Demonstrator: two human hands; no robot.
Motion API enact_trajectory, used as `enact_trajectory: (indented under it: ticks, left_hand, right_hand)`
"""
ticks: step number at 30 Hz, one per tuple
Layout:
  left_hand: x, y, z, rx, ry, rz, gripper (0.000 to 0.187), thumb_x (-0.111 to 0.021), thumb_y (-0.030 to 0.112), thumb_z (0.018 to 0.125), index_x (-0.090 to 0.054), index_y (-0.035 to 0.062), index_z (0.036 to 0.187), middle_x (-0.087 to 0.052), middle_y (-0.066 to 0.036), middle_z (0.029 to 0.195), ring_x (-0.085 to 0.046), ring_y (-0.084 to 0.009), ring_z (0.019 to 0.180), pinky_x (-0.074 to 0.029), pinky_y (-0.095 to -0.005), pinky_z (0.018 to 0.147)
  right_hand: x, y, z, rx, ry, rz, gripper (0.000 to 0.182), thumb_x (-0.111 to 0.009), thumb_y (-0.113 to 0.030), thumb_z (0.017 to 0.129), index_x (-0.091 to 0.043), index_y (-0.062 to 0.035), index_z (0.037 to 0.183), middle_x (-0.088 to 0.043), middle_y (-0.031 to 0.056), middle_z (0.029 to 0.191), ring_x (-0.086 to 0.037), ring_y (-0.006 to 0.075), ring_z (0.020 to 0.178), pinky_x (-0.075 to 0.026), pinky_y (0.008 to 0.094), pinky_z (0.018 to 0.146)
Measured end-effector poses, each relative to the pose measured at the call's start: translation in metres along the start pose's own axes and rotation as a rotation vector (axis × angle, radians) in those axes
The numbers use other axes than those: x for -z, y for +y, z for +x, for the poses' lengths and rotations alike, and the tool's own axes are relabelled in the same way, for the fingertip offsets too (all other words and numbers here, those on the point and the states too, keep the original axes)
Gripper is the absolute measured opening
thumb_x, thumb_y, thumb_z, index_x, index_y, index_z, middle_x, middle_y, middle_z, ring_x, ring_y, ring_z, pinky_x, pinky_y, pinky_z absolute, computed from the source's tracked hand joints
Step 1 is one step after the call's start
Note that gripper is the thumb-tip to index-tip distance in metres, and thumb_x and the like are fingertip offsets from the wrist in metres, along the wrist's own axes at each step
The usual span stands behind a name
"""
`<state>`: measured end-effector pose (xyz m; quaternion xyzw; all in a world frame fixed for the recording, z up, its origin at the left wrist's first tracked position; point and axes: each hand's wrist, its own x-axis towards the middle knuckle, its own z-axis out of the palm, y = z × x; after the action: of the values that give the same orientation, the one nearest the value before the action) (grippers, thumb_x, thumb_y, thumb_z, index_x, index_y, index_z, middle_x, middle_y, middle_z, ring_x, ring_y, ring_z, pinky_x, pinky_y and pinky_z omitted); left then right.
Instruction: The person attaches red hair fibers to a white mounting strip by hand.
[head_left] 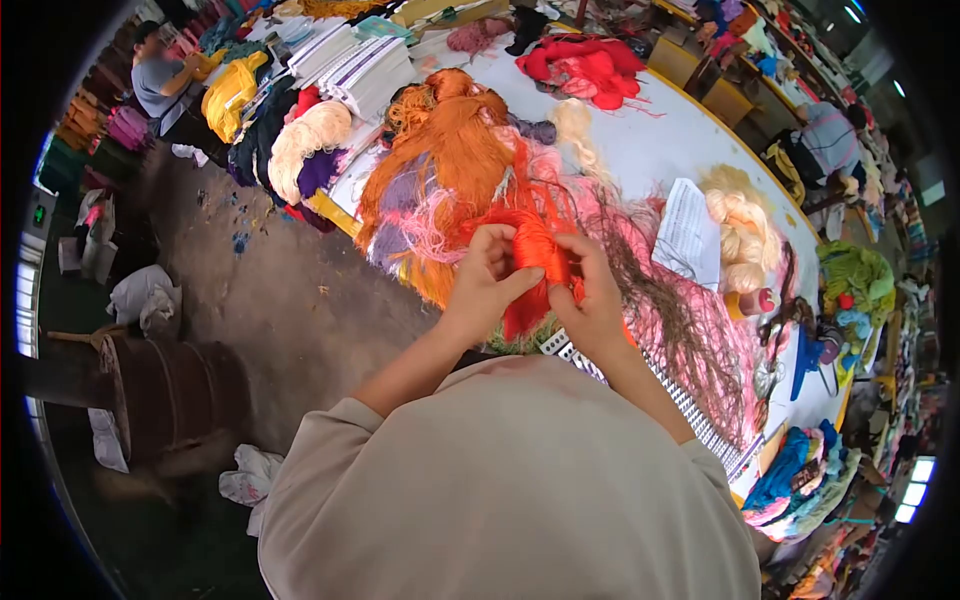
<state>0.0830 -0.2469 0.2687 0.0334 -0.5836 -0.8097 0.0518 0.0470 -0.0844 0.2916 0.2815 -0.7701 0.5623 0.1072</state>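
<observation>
Currently, red-orange thread bundle (535, 245): I have it between both hands, just above the near edge of the table (655, 125).
Left hand (490, 278): my fingers are clamped on the bundle, thumb pressed across its front.
Right hand (590, 298): my fingers are curled in against its other side, thumb and forefinger close together.
Loose yarn: orange hanks (445, 140) and tangled pink strands (700, 325) lie on the table, beyond and right of my hands.
Printed sheet (688, 235): on the table, beside cream hanks (745, 235).
Rusty drum (180, 395): on the floor, well left of the table; I can't tell what it holds.
White sacks (145, 297): beyond the drum, left of the table, contents hidden.
Person (160, 75): at the table's far left, hands at yellow yarn (233, 95).
</observation>
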Motion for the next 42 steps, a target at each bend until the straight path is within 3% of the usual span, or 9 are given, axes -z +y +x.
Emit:
enact_trajectory:
  ticks: [5,7,11,18,28,34,36,38,42]
  left_hand:
    - [0.015,0.020,0.006,0.107,-0.108,0.344,0.042,-0.077,0.008,0.077,-0.052,0.0063,0.111,-0.057,-0.004,0.107,-0.056,-0.0128,0.094,-0.048,-0.0278,0.081]
    - [0.016,0.039,0.006,-0.320,0.060,0.816,0.047,-0.082,0.014,0.072,-0.054,0.0059,0.109,-0.057,-0.005,0.103,-0.056,-0.0141,0.092,-0.048,-0.0281,0.078]
    - [0.010,0.048,0.015,-0.312,-0.228,0.750,0.053,-0.084,0.022,0.067,-0.055,0.0033,0.108,-0.053,-0.010,0.102,-0.058,-0.0222,0.090,-0.049,-0.0336,0.075]
    - [0.012,0.015,0.035,0.033,-0.373,0.249,0.039,-0.068,-0.004,0.070,-0.058,0.0010,0.108,-0.057,-0.004,0.103,-0.058,-0.0150,0.093,-0.048,-0.0282,0.081]
    - [-0.005,0.027,0.060,0.403,-0.355,-0.555,0.027,-0.053,0.006,0.084,-0.059,-0.0022,0.109,-0.067,-0.011,0.098,-0.064,-0.0199,0.091,-0.049,-0.0301,0.087]
    - [-0.027,0.026,0.069,0.542,-0.375,-0.571,0.021,-0.053,0.007,0.087,-0.059,-0.0057,0.103,-0.064,-0.011,0.080,-0.065,-0.0231,0.082,-0.051,-0.0342,0.078]
    - [-0.036,0.029,0.075,0.473,-0.397,-0.497,0.030,-0.056,0.006,0.086,-0.053,-0.0081,0.113,-0.058,-0.008,0.072,-0.061,-0.0213,0.071,-0.050,-0.0341,0.069]
    - [-0.037,0.035,0.087,0.408,-0.386,-0.424,0.059,-0.061,0.004,0.084,-0.033,-0.0120,0.134,-0.052,-0.004,0.066,-0.051,-0.0163,0.057,-0.047,-0.0321,0.060]
    - [-0.046,0.080,0.100,0.240,-0.295,-0.092,0.039,-0.065,0.008,0.085,-0.050,-0.0058,0.117,-0.052,0.000,0.063,-0.049,-0.0090,0.053,-0.043,-0.0274,0.054]
  right_hand:
    - [0.010,0.017,0.002,0.090,-0.106,-0.268,0.038,-0.059,-0.002,0.068,-0.056,-0.0015,0.106,-0.060,0.0167,0.094,-0.058,0.0364,0.086,-0.048,0.0410,0.076]
    - [0.018,0.016,0.004,0.134,-0.147,-0.292,0.036,-0.060,-0.004,0.068,-0.056,-0.0015,0.104,-0.060,0.0167,0.095,-0.058,0.0360,0.088,-0.047,0.0409,0.079]
    - [0.024,0.004,0.017,0.379,-0.205,-0.383,0.036,-0.063,-0.007,0.066,-0.057,-0.0053,0.101,-0.062,0.0132,0.094,-0.058,0.0335,0.083,-0.045,0.0414,0.074]
    - [0.041,0.004,0.023,0.378,-0.308,-0.361,0.035,-0.065,-0.009,0.066,-0.057,-0.0056,0.100,-0.060,0.0112,0.101,-0.056,0.0316,0.092,-0.044,0.0413,0.081]
    - [0.028,0.029,-0.012,-0.760,0.287,1.163,0.039,-0.041,0.004,0.086,-0.050,0.0005,0.124,-0.053,0.0096,0.125,-0.051,0.0186,0.117,-0.040,0.0335,0.100]
    - [0.058,0.009,0.007,0.099,0.007,-0.404,0.047,-0.055,0.006,0.068,-0.057,-0.0028,0.114,-0.058,0.0137,0.115,-0.053,0.0304,0.111,-0.039,0.0367,0.099]
    - [0.062,0.031,-0.003,-0.064,0.081,-0.342,0.037,-0.056,0.005,0.071,-0.057,-0.0019,0.107,-0.060,0.0113,0.110,-0.055,0.0252,0.106,-0.043,0.0343,0.093]
    - [0.063,0.047,-0.006,-0.443,0.222,0.428,0.028,-0.055,0.004,0.080,-0.056,-0.0025,0.107,-0.061,0.0059,0.107,-0.058,0.0158,0.098,-0.046,0.0288,0.086]
    - [0.084,0.059,-0.012,-0.777,0.215,0.795,0.038,-0.048,0.010,0.082,-0.055,-0.0024,0.118,-0.062,0.0055,0.113,-0.059,0.0159,0.105,-0.045,0.0287,0.094]
